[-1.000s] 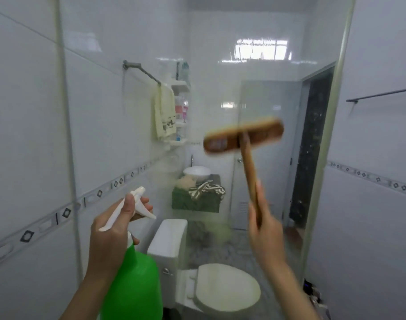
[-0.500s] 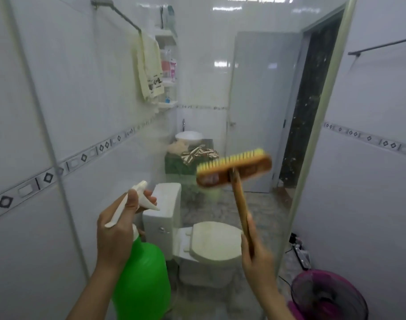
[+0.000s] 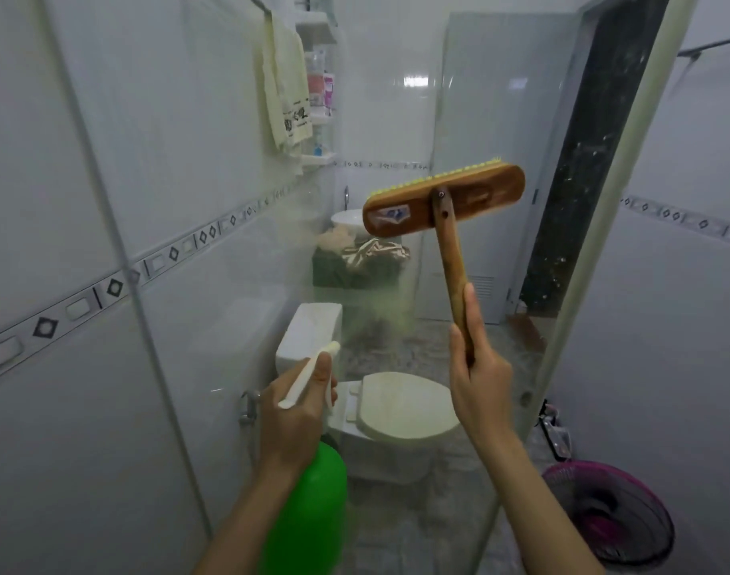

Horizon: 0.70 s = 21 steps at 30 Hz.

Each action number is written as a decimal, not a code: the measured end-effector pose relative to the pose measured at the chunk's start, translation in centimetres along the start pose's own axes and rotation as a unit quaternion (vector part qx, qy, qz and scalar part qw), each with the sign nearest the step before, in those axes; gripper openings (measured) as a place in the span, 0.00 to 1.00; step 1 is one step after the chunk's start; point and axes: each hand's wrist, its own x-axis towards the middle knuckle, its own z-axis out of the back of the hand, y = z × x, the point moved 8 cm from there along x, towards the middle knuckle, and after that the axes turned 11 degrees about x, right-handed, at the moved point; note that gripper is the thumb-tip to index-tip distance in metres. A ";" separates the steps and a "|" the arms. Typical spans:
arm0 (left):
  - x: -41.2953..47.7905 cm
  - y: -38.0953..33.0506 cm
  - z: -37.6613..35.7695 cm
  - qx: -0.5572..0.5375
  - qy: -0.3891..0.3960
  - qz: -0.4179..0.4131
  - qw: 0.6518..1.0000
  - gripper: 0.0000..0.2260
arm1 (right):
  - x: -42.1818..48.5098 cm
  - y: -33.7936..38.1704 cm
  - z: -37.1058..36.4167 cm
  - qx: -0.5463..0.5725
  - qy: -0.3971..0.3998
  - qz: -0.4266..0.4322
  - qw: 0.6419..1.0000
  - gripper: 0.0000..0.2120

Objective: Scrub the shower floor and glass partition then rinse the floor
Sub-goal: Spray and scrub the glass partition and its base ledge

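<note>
Scrubbing the glass partition (image 3: 458,118) is the step in hand, and both hands are occupied: the right hand (image 3: 477,371) is wrapped tight around the lower end of the wooden handle of the scrub brush (image 3: 444,201), and the left hand (image 3: 299,408) is closed around the neck of the green spray bottle (image 3: 307,516), a finger lying along its white trigger. The brush head sits level, roughly at mid-height of the pane, with its yellow bristles turned away from the camera toward the glass; whether they actually press on it cannot be told from this view. A hazy film clouds the pane to the left of and below the brush, in front of the toilet (image 3: 396,412) seen through the glass, which suggests spray already lies there. To do this well, I judge the bristles should be kept flat against the pane rather than riding on one edge, with overlapping passes worked from the top downward so loosened dirt runs toward untouched glass. The grip near the handle's end gives reach but little pressure; sliding the hand higher would likely firm up the stroke. The bottle's nozzle is best aimed just ahead of the brush, not at the wood. A pink fan (image 3: 616,508) sits near the partition's lower edge, so runoff there deserves care. The shower floor is not yet being worked.
</note>
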 end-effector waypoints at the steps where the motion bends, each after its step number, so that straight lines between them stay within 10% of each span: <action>1: 0.0 0.0 0.0 0.000 -0.004 -0.003 1.000 0.25 | -0.7 -0.4 0.0 -0.001 0.007 0.005 1.000 0.28; 9: 0.4 -0.7 0.4 -0.027 0.000 -0.009 1.000 0.17 | -11.1 -7.2 0.7 -0.058 0.071 -0.122 0.988 0.26; 16: 1.2 -1.0 1.9 -0.023 -0.014 -0.011 1.000 0.13 | -4.0 -3.9 -1.3 -0.111 0.069 -0.022 0.991 0.29; 21: 1.0 -1.5 3.3 -0.024 -0.032 -0.023 0.999 0.21 | -15.9 -9.1 2.5 -0.101 0.126 -0.172 0.972 0.40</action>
